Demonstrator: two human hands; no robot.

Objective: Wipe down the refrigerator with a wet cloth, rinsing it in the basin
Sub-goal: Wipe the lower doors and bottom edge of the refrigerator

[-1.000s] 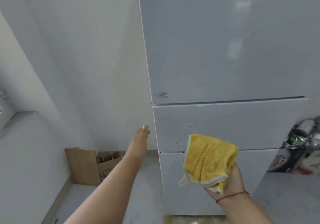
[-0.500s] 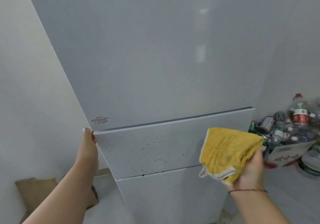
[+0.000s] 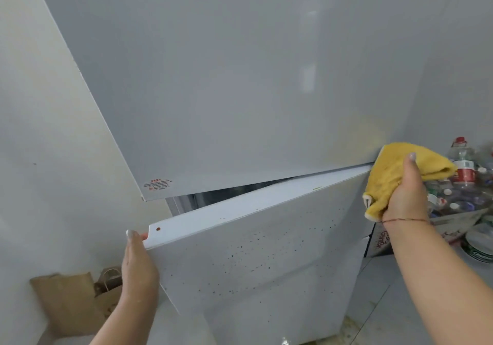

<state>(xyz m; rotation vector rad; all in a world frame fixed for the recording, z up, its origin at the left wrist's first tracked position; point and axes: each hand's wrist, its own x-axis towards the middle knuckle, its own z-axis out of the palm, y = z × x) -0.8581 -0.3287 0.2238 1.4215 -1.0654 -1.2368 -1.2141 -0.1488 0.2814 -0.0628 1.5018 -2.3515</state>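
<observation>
A white refrigerator (image 3: 226, 83) fills the view. Its middle door (image 3: 266, 238) is swung partly open, with dark specks on its front and a small red spot on its top edge. My left hand (image 3: 138, 264) grips the door's left edge, fingers hooked behind it. My right hand (image 3: 405, 192) holds a folded yellow cloth (image 3: 386, 171) against the right end of the gap between the upper door and the middle door. The basin is out of view.
A box of plastic bottles and cans (image 3: 464, 184) stands to the fridge's right, with a stack of dishes (image 3: 480, 246) below it. Brown paper bags (image 3: 80, 299) lean on the wall at lower left. A white wall (image 3: 40, 131) runs along the left.
My left hand has pulled the middle door open from its left edge. My right hand has lifted the cloth up and right to the gap at the door's hinge side.
</observation>
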